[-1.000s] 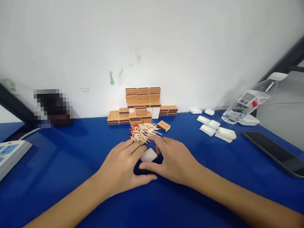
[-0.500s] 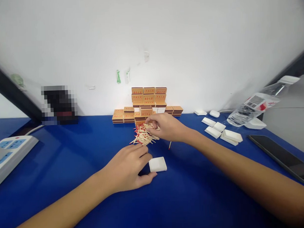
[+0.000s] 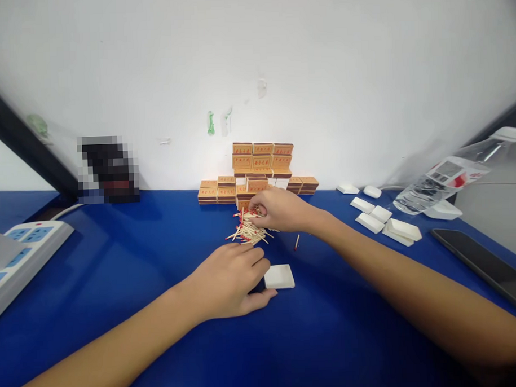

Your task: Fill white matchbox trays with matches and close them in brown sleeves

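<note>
My left hand (image 3: 233, 282) rests on the blue table, its thumb and fingers round the left end of a small white matchbox tray (image 3: 279, 277). Farther back, my right hand (image 3: 281, 209) reaches into a loose heap of red-tipped matches (image 3: 248, 227). Its thumb and forefinger are bent together at the heap's right side, pinching at the matches; how many they hold is hidden. One stray match (image 3: 297, 242) lies apart, to the right of the heap. Behind my right hand stand stacked orange matchboxes (image 3: 262, 161), partly covered by it.
On the right lie several white trays (image 3: 369, 223), a white rounded case (image 3: 372, 192), a tilted clear bottle (image 3: 443, 178) and a dark phone (image 3: 483, 264). A power strip (image 3: 40, 255) sits at the left edge. A white wall (image 3: 173, 78) rises behind the matchboxes.
The whole view has shifted slightly, so things appear farther right. My right thumb and forefinger have come closer together at the matches. My left hand stays at the white tray.
</note>
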A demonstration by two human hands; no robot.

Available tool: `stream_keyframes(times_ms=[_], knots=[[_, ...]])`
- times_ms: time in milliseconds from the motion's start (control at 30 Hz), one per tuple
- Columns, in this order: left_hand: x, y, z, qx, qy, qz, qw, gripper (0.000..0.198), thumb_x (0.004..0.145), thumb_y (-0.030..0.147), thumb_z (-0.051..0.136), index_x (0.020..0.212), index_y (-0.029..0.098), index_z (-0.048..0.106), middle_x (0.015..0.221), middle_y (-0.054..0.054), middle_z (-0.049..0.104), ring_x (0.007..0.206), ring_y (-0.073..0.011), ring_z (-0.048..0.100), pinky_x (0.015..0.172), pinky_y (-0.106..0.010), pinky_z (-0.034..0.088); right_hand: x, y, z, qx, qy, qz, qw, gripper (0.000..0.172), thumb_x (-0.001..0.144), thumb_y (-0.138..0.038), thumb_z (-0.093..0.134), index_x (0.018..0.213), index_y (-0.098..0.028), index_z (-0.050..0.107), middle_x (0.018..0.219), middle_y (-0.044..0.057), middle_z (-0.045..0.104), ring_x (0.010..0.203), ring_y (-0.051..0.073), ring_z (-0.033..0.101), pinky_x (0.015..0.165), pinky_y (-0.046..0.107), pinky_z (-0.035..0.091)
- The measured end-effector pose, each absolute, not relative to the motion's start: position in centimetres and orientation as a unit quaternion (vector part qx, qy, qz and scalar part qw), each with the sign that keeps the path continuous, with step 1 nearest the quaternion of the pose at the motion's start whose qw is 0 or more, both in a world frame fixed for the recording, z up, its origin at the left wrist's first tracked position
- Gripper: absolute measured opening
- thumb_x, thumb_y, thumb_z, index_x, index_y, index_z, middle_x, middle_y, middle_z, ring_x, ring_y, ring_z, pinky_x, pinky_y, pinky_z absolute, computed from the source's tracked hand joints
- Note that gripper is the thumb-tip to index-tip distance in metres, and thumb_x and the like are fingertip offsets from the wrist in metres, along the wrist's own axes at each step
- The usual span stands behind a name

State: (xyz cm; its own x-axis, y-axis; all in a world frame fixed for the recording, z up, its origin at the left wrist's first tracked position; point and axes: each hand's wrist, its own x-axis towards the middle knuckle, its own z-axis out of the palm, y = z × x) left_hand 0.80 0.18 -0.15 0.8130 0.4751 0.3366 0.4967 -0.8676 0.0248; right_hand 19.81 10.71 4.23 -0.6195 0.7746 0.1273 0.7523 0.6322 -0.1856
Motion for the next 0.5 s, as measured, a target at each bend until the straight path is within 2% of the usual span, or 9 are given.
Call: stream_keyframes(times_ms=[233, 400, 500], knots=[[0.4, 0.6, 0.0, -0.945, -0.275, -0.177, 0.031, 0.025, 0.097, 0.042, 0.066, 0.093, 0.017, 0.069, 0.086, -0.005, 0.069, 0.078, -0.0243, 0.069, 0.069, -0.038, 0.052, 20.1, 10.1, 4.6, -0.423, -0.897, 0.034, 0.124, 0.021, 0.081, -0.020, 0.069, 0.065, -0.020, 0.056, 0.066, 0.002, 0.059, 0.061, 0.015, 0.043, 0.058, 0.032, 0.026], [-0.1, 1.2, 0.2, -0.936, -0.302, -0.181, 0.023, 0.024, 0.099, 0.041, 0.065, 0.096, 0.018, 0.071, 0.088, -0.005, 0.072, 0.080, -0.0241, 0.071, 0.070, -0.038, 0.055, 21.5, 10.1, 5.0, -0.416, -0.897, 0.046, 0.143, 0.015, 0.089, -0.022, 0.066, 0.074, -0.019, 0.066, 0.071, 0.002, 0.063, 0.066, 0.015, 0.049, 0.063, 0.032, 0.031], [-0.1, 1.5, 0.2, -0.928, -0.321, -0.187, 0.017, 0.025, 0.098, 0.042, 0.067, 0.101, 0.018, 0.073, 0.093, -0.005, 0.075, 0.083, -0.0254, 0.073, 0.071, -0.039, 0.056, 22.6, 9.9, 5.2, -0.411, -0.891, 0.079, 0.175, 0.016, 0.092, -0.026, 0.066, 0.079, -0.019, 0.070, 0.068, 0.000, 0.060, 0.064, 0.014, 0.048, 0.063, 0.031, 0.031]])
